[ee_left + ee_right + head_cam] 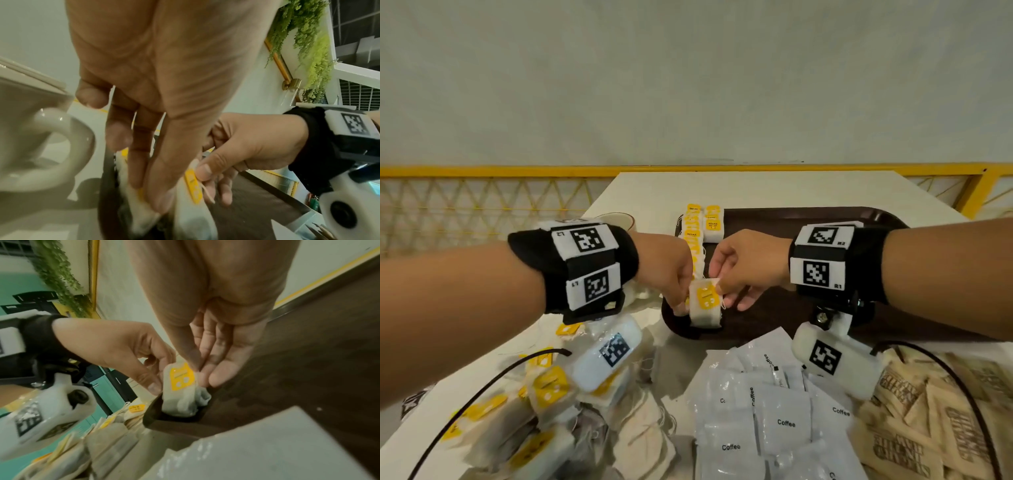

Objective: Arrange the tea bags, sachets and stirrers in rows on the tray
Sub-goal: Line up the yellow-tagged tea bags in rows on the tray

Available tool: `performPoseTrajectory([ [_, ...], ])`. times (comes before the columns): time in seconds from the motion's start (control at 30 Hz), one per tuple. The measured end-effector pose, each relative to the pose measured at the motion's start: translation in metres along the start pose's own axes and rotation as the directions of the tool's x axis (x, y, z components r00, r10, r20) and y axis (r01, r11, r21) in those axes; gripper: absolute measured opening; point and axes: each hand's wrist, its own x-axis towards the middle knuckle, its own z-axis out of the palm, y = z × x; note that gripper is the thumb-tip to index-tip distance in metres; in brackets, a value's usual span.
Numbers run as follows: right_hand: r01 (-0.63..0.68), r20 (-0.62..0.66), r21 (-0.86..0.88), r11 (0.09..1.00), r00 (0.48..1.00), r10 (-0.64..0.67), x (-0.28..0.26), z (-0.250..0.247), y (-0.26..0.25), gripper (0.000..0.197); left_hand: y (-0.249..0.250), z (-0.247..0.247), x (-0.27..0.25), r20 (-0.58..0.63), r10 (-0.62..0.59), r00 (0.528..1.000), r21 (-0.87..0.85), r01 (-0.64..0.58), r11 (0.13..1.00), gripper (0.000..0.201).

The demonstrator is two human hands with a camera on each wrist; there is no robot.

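A white tea bag with a yellow tag (705, 305) stands upright in the near-left corner of the dark brown tray (808, 318). My left hand (681, 301) grips its left side, thumb in front and fingers behind, seen in the right wrist view (154, 386). My right hand (722, 287) pinches the bag's top right corner between thumb and forefinger (203, 172). In the left wrist view a second tea bag (141, 211) lies under my left fingers. A row of tea bags (698, 236) runs along the tray's left edge.
A loose pile of tea bags (544, 394) lies at the near left, white coffee sachets (774, 411) in front of the tray and brown sachets (928, 421) at the near right. A cup (616, 221) stands left of the tray. Black cables cross the piles.
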Motion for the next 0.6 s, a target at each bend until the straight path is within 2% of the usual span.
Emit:
performPoseTrajectory([
  [0.1,-0.006,0.017,0.008,1.000,1.000,0.005,-0.0014,-0.0021,0.0026,0.018,-0.0009,-0.0033,0.0017,0.009,0.004,1.000,-0.037,-0.004,0.999,0.008],
  [0.23,-0.008,0.030,0.031,0.999,1.000,0.007,0.0008,0.0055,0.0055,0.015,0.0006,-0.0039,0.0049,0.039,-0.040,0.998,-0.156,0.045,0.987,0.019],
  [0.3,-0.020,0.029,0.050,0.999,0.999,0.018,0.0029,0.0063,0.0050,0.011,0.0022,-0.0046,0.0041,0.064,-0.057,0.996,-0.169,0.067,0.983,0.018],
  [0.43,-0.044,0.036,0.110,0.993,0.999,0.040,0.0034,0.0027,0.0023,0.005,0.0062,-0.0104,0.0045,-0.053,-0.140,0.989,-0.162,0.130,0.978,0.023],
  [0.53,-0.072,0.055,0.153,0.985,0.996,0.065,0.0016,0.0041,0.0011,0.006,0.0066,-0.0050,0.0065,-0.016,-0.099,0.995,-0.122,0.096,0.988,0.035],
  [0.6,-0.080,0.058,0.166,0.983,0.996,0.071,0.0004,0.0052,0.0014,0.005,0.0055,-0.0007,0.0076,0.019,-0.053,0.998,-0.098,0.055,0.994,0.029],
])
